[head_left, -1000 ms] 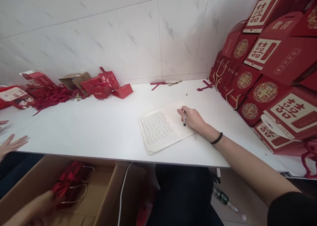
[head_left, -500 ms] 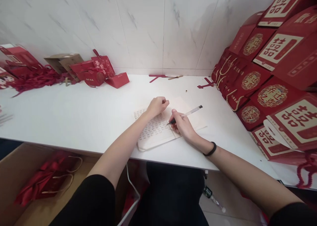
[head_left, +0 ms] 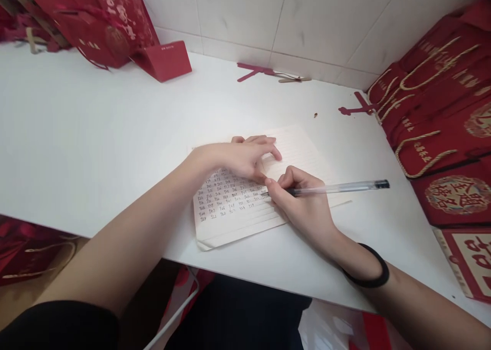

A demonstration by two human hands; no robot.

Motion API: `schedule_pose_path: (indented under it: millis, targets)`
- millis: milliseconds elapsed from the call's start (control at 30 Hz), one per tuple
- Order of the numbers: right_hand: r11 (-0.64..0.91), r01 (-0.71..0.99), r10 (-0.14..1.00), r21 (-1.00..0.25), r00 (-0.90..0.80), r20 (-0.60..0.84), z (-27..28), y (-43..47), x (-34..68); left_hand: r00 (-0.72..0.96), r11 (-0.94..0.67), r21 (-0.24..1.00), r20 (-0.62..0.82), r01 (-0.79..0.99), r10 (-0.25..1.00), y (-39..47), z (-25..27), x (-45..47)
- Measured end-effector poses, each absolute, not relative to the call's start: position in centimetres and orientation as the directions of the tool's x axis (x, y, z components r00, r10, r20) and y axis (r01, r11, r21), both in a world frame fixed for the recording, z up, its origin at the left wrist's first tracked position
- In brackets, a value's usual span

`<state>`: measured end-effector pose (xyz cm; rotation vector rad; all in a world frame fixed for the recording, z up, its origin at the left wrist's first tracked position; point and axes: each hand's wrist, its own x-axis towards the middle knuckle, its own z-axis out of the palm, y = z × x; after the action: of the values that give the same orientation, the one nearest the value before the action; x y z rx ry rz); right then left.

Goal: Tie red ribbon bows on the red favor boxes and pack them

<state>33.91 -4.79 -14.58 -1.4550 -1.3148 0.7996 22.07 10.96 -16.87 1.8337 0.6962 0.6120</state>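
Note:
A lined notebook (head_left: 230,227) lies on the white table, its left page filled with rows of small handwritten numbers. My right hand (head_left: 307,201) grips a clear pen (head_left: 341,188) with a dark cap end. The pen's tip is at the right side of the written rows, touching or just above the paper. My left hand (head_left: 249,158) rests across the upper part of the notebook, with its fingers stretched out and apart. Its thumb reaches down close to the tip of my right thumb. The hand and wrist hide some of the upper rows.
Red gift bags with rope handles (head_left: 437,119) are stacked along the right side. Red boxes (head_left: 164,61) stand at the back left. Red ribbon pieces (head_left: 255,70) lie by the tiled wall (head_left: 238,12). A white cable (head_left: 176,309) hangs below the table edge.
The view has come closer to the notebook. My left hand has gone from curled fingers to fingers stretched out, its thumb now near my right hand. The pen stays in my right hand.

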Motion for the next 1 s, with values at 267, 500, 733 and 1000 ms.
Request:
schedule_pose_path:
  millis: [267,500,733,1000]
  targets:
    - [0.057,0.427,0.984,-0.902,0.129,0.123,-14.5,-5.0,33.6,0.847,-0.381,0.845,-0.146,0.375,0.510,9.3,-14.3,21.9]
    - [0.042,0.470,0.988,-0.882,0.113,0.107,-14.4,-5.1,33.6,0.889,-0.738,0.499,-0.311,0.454,0.336,8.7,-12.9,21.8]
    - [0.052,0.463,0.988,-0.885,0.104,0.113,-14.4,-5.1,33.6,0.894,-0.664,0.614,-0.179,0.427,0.410,9.0,-13.8,21.7]
    - [0.051,0.488,0.984,-0.871,0.123,0.127,-14.4,-5.1,33.6,0.856,-0.592,0.653,-0.182,0.473,0.483,8.8,-13.6,21.9]
